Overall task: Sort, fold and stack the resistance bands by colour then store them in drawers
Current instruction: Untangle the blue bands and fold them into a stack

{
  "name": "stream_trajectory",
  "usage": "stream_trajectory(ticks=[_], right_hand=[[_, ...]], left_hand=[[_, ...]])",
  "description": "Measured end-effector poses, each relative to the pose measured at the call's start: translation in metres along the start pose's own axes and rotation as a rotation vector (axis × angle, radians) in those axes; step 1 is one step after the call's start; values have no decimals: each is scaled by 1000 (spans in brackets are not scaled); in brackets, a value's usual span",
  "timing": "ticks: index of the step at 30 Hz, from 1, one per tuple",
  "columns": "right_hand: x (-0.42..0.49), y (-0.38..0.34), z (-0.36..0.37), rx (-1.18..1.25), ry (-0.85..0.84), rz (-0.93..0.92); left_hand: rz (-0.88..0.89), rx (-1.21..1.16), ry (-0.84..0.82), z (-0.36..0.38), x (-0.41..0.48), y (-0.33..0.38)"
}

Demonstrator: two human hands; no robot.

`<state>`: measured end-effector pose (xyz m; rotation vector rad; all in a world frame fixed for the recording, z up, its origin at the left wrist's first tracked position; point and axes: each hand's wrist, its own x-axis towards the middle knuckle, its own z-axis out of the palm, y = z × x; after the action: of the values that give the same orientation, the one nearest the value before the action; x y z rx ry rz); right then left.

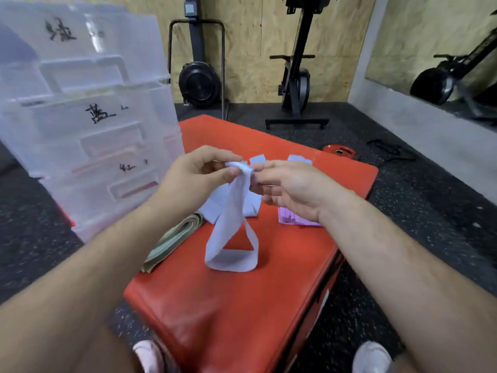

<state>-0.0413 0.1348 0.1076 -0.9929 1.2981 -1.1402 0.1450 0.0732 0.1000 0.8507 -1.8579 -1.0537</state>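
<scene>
Pale blue band (231, 224) held above the red bench (242, 305), left hand (199, 170)'s grip clamped on its upper end and right hand (285, 189)'s seemingly likewise. Risk: a twisted or uneven fold from the slack loop sliding, or mixed colours through a slip onto the green pile (172, 238). Long axis near upright, loop end pointing down and resting on the bench just before the folded blue pile (213, 210).

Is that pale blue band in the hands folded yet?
Not folded: the pale blue band hangs as an open loop, its top pinched between left hand and right hand.
</scene>
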Motion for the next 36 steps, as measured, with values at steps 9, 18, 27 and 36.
stream_trajectory(ticks=[9,18,27,36], right_hand=[[14,6,0,-221,155,-91],[16,4,0,-313,157,-193],[18,28,0,-393,27,-246],[12,31,4,-523,-84,-220]], left_hand=[[61,328,-5,2,10,-19],[0,221,-25,16,14,-17],[13,115,14,17,7,-13],[-2,147,-68,12,0,-13]])
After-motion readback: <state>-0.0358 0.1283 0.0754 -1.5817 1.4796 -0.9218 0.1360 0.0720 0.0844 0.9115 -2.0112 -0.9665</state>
